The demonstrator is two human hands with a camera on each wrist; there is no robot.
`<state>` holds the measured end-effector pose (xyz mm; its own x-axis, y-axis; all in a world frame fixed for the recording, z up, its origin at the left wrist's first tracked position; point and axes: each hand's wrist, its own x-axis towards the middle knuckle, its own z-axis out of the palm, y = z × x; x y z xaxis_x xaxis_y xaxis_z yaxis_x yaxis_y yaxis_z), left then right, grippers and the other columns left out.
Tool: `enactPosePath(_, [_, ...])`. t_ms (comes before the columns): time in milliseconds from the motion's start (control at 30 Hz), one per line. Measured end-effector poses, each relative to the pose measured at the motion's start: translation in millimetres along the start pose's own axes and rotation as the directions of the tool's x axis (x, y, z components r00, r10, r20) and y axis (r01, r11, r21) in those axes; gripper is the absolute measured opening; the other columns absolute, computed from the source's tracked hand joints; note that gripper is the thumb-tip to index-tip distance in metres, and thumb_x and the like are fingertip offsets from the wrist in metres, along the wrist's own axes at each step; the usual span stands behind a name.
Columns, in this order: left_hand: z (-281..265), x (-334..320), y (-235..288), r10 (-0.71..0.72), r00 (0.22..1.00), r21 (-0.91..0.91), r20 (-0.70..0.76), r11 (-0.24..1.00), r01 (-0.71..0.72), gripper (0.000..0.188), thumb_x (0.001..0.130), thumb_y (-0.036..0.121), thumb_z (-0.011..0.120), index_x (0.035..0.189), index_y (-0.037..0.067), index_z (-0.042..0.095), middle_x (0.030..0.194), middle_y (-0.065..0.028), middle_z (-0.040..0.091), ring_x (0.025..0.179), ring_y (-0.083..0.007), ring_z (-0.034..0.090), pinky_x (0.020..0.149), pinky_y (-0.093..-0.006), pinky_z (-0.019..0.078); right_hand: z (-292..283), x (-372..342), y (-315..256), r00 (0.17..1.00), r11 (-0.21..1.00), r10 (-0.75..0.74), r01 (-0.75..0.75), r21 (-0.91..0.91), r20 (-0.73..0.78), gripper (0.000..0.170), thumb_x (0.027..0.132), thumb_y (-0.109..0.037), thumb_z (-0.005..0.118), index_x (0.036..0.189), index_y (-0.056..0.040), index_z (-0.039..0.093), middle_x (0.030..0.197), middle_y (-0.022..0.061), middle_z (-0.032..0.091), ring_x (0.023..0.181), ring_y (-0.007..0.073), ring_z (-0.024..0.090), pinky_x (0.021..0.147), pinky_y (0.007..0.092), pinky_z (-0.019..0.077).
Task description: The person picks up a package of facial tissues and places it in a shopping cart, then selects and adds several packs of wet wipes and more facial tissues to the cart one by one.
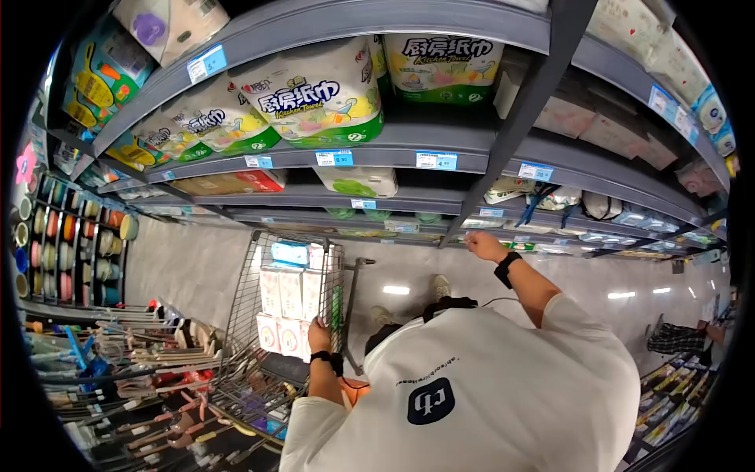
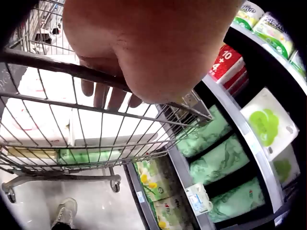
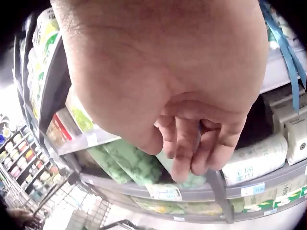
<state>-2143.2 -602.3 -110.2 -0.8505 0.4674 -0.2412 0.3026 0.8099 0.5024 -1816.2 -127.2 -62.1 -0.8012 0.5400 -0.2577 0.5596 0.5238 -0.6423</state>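
Observation:
My left hand (image 1: 318,337) is at the side of a wire shopping cart (image 1: 245,295). In the left wrist view its fingers (image 2: 99,95) hook over the dark top rail (image 2: 53,64) and hang down inside the basket. White packs with red prints (image 1: 291,295) and a blue pack (image 1: 290,252) lie in the cart, close to those fingers. Out in front of the lower shelves, my right hand (image 1: 486,245) holds nothing. The right wrist view shows its fingers (image 3: 182,148) loosely curled, with green packs (image 3: 132,160) on the shelf behind them.
Shelves ahead carry kitchen towel packs (image 1: 318,98), with price tags (image 1: 334,158) along the edges. A dark upright post (image 1: 511,118) divides them. Long-handled tools (image 1: 149,370) hang at the left, near a rack of round goods (image 1: 67,236). Another person (image 1: 678,337) is at the right.

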Motion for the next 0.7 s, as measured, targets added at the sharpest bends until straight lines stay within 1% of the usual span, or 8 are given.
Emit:
enactPosePath(67, [6, 13, -16, 0.03, 0.998, -0.059, 0.048, 0.998, -0.027, 0.032, 0.098, 0.022, 0.041, 0.098, -0.004, 0.06, 0.092, -0.0286, 0.063, 0.089, -0.0472, 0.057, 0.075, -0.051, 0.0448, -11, -6, -34, 0.992, 0.969, 0.056, -0.026, 0.247, -0.114, 0.023, 0.09, -0.015, 0.054, 0.107, -0.0027, 0.064, 0.083, 0.0139, 0.068, 0.077, 0.0248, 0.065, 0.07, 0.0342, 0.0508])
enactPosePath(133, [2, 20, -24, 0.09, 0.991, -0.079, 0.097, 0.993, -0.082, 0.032, 0.097, 0.019, 0.04, 0.088, -0.005, 0.059, 0.09, -0.0296, 0.061, 0.087, -0.0462, 0.057, 0.074, -0.0515, 0.0444, -30, -9, -86, 0.983, 0.97, 0.031, 0.015, 0.244, -0.182, 0.023, 0.091, -0.015, 0.054, 0.108, -0.002, 0.063, 0.08, 0.013, 0.067, 0.075, 0.0221, 0.065, 0.069, 0.0327, 0.0508])
enactPosePath(267, [0, 35, -30, 0.13, 0.991, 0.056, 0.037, 0.99, -0.132, 0.036, 0.097, 0.023, 0.045, 0.118, -0.004, 0.056, 0.095, -0.026, 0.064, 0.089, -0.0439, 0.059, 0.079, -0.0499, 0.0458, -49, 1, -164, 0.927, 0.948, -0.048, 0.16, 0.276, -0.371, 0.022, 0.093, -0.012, 0.054, 0.11, -0.0023, 0.063, 0.082, 0.0103, 0.067, 0.076, 0.0193, 0.066, 0.068, 0.03, 0.0503])
enactPosePath(400, [-74, 89, 89, 0.467, 0.861, -0.119, -0.203, 0.86, -0.495, 0.039, 0.095, 0.02, 0.051, 0.125, -0.006, 0.052, 0.114, -0.0278, 0.058, 0.107, -0.0427, 0.053, 0.093, -0.0465, 0.042, -94, 19, -240, 0.73, 0.9, -0.302, 0.431, 0.069, -0.613, 0.022, 0.091, -0.009, 0.058, 0.112, -0.0036, 0.062, 0.085, 0.0065, 0.064, 0.071, 0.0155, 0.06, 0.067, 0.0283, 0.0486])
enactPosePath(467, [-123, 112, 169, 0.524, 0.818, -0.243, -0.236, 0.784, -0.572, 0.039, 0.096, 0.019, 0.051, 0.127, -0.004, 0.051, 0.118, -0.0242, 0.058, 0.112, -0.0386, 0.054, 0.097, -0.0426, 0.0421, -115, 32, -275, 0.711, 0.882, -0.192, 0.427, 0.198, -0.676, 0.03, 0.087, -0.01, 0.065, 0.116, -0.0032, 0.06, 0.089, 0.0046, 0.063, 0.076, 0.0139, 0.059, 0.069, 0.0268, 0.0488])
enactPosePath(500, [-148, 117, 210, 0.572, 0.76, -0.294, -0.308, 0.703, -0.648, 0.037, 0.096, 0.017, 0.052, 0.127, -0.003, 0.051, 0.12, -0.022, 0.057, 0.113, -0.0351, 0.055, 0.096, -0.0403, 0.0433, -131, 43, -294, 0.603, 0.839, -0.336, 0.54, 0.061, -0.723, 0.037, 0.086, -0.01, 0.067, 0.12, -0.0028, 0.057, 0.094, 0.0065, 0.062, 0.081, 0.0151, 0.059, 0.071, 0.027, 0.0497])
enactPosePath(600, [-196, 142, 306, 0.596, 0.662, -0.424, -0.455, 0.509, -0.749, 0.046, 0.094, 0.021, 0.059, 0.131, -0.003, 0.047, 0.124, -0.021, 0.054, 0.115, -0.0312, 0.055, 0.098, -0.0388, 0.0431, -165, 81, -330, 0.586, 0.87, -0.327, 0.493, 0.007, -0.741, 0.078, 0.077, -0.031, 0.078, 0.136, 0.0012, 0.038, 0.123, 0.0198, 0.051, 0.112, 0.0275, 0.054, 0.09, 0.0358, 0.0471])
enactPosePath(700, [-233, 174, 373, 0.568, 0.646, -0.349, -0.51, 0.551, -0.758, 0.07, 0.087, 0.034, 0.068, 0.138, -0.001, 0.037, 0.136, -0.0213, 0.043, 0.126, -0.034, 0.045, 0.104, -0.0402, 0.0385, -188, 130, -350, 0.591, 0.894, -0.355, 0.441, -0.079, -0.724, 0.093, 0.079, -0.04, 0.075, 0.147, -0.0027, 0.023, 0.145, 0.0221, 0.035, 0.133, 0.031, 0.04, 0.11, 0.042, 0.0331])
